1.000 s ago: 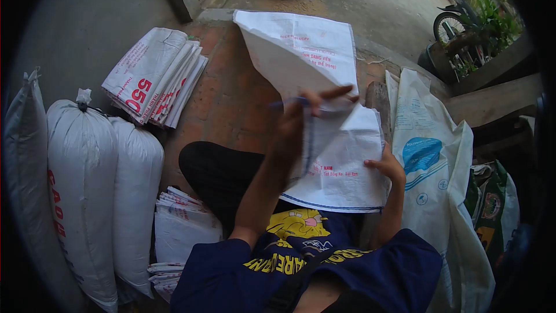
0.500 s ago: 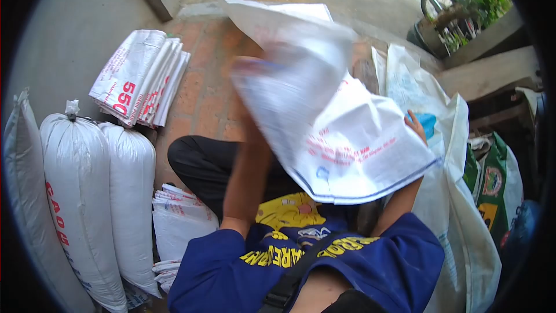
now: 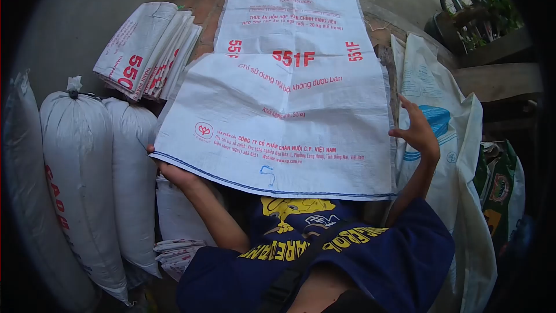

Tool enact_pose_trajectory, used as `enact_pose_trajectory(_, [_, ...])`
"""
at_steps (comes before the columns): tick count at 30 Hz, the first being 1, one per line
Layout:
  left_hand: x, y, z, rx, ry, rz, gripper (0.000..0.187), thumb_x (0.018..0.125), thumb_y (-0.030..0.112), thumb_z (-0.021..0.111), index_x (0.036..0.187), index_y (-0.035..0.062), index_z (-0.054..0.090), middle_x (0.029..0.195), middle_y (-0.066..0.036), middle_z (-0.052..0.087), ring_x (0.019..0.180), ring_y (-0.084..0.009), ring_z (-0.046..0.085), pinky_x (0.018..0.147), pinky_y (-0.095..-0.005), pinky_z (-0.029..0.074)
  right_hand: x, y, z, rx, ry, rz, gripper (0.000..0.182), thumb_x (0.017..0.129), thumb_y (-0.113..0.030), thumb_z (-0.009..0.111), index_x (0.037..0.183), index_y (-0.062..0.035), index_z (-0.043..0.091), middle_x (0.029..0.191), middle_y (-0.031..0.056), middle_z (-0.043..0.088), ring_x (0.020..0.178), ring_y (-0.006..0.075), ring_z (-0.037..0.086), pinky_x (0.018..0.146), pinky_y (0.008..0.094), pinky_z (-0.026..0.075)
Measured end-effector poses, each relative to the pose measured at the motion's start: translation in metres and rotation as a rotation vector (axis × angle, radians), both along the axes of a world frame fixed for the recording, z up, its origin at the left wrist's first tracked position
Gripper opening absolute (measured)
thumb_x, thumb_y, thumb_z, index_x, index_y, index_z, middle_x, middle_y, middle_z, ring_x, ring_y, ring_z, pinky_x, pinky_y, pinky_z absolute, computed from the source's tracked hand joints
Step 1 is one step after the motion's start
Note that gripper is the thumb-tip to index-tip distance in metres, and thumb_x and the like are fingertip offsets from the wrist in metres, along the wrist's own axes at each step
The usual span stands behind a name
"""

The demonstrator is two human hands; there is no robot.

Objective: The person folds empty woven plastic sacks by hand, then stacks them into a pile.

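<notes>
A white woven sack [image 3: 278,110] with red print "551F" lies spread out in front of me, its blue-stitched edge towards my body. At its near left corner, my left hand [image 3: 176,173] grips the edge, with the thumb on top and the other fingers hidden beneath. My right hand [image 3: 418,130] is beside the sack's right edge, thumb and fingers apart, holding nothing. The sack covers my lap and part of the brick floor.
Folded sacks [image 3: 145,52] are stacked at the upper left, and more folded sacks [image 3: 180,211] lie by my left side. Filled white sacks [image 3: 81,185] stand at the far left. Large white sheeting [image 3: 431,87] lies at the right, near a green bag [image 3: 499,188].
The crumpled, raised sack now lies spread flat. My left hand has come down to its near left corner. My right hand, partly behind the sack before, is now clear of its right edge.
</notes>
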State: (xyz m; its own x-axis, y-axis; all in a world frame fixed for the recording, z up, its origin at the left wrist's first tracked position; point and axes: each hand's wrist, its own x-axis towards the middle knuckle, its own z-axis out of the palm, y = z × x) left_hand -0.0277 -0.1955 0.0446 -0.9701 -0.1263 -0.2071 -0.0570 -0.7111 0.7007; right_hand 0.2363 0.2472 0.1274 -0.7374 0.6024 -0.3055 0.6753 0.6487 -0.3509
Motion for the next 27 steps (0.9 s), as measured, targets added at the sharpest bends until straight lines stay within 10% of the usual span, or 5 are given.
enact_pose_trajectory(6, [-0.005, -0.006, -0.008, 0.448, 0.249, -0.491, 0.061, 0.095, 0.050, 0.044, 0.131, 0.0012, 0.049, 0.135, -0.015, 0.051, 0.125, -0.0300, 0.048, 0.109, -0.0450, 0.033, -0.092, -0.052, 0.021, -0.218, 0.101, 0.642, 0.074, 0.081, -0.026, 0.074, 0.145, -0.0155, 0.038, 0.139, 0.0183, 0.045, 0.130, 0.0357, 0.042, 0.108, 0.0453, 0.037])
enact_pose_trajectory(11, [-0.008, 0.025, 0.001, 0.268, 0.072, -0.266, 0.044, 0.099, 0.039, 0.041, 0.128, 0.0066, 0.048, 0.135, -0.014, 0.051, 0.124, -0.0294, 0.047, 0.108, -0.0442, 0.034, -0.176, -0.125, -0.135, -0.152, -0.065, 0.759, 0.080, 0.098, -0.057, 0.033, 0.145, 0.0064, 0.025, 0.139, 0.0337, 0.039, 0.133, 0.0411, 0.037, 0.110, 0.0489, 0.029])
enact_pose_trajectory(19, [-0.015, 0.127, 0.051, 0.520, 0.410, -0.780, 0.013, 0.101, 0.027, 0.038, 0.107, 0.0165, 0.043, 0.132, -0.023, 0.048, 0.119, -0.0332, 0.048, 0.101, -0.0403, 0.041, -0.205, -0.170, -0.174, -0.388, -0.060, 0.760, 0.078, 0.094, -0.056, 0.044, 0.140, 0.0068, 0.036, 0.135, 0.0308, 0.046, 0.131, 0.0412, 0.040, 0.110, 0.0491, 0.027])
enact_pose_trajectory(22, [0.012, 0.178, 0.061, 0.146, 0.359, -0.862, 0.019, 0.103, 0.028, 0.033, 0.106, 0.0152, 0.046, 0.102, -0.008, 0.050, 0.089, -0.0153, 0.053, 0.073, -0.0249, 0.045, -0.178, -0.139, -0.175, -0.290, 0.097, 0.878, 0.071, 0.090, -0.056, 0.049, 0.131, 0.0016, 0.048, 0.134, 0.0275, 0.048, 0.128, 0.0391, 0.044, 0.107, 0.0507, 0.030])
enact_pose_trajectory(27, [0.088, 0.245, 0.051, 0.109, 0.434, -1.332, 0.015, 0.103, 0.021, 0.042, 0.111, 0.0110, 0.049, 0.094, 0.002, 0.050, 0.084, -0.0041, 0.045, 0.075, -0.0181, 0.039, -0.074, -0.062, -0.152, -0.413, 0.499, 0.288, 0.066, 0.085, -0.042, 0.060, 0.133, 0.0021, 0.046, 0.133, 0.0253, 0.049, 0.125, 0.0366, 0.046, 0.105, 0.0451, 0.033])
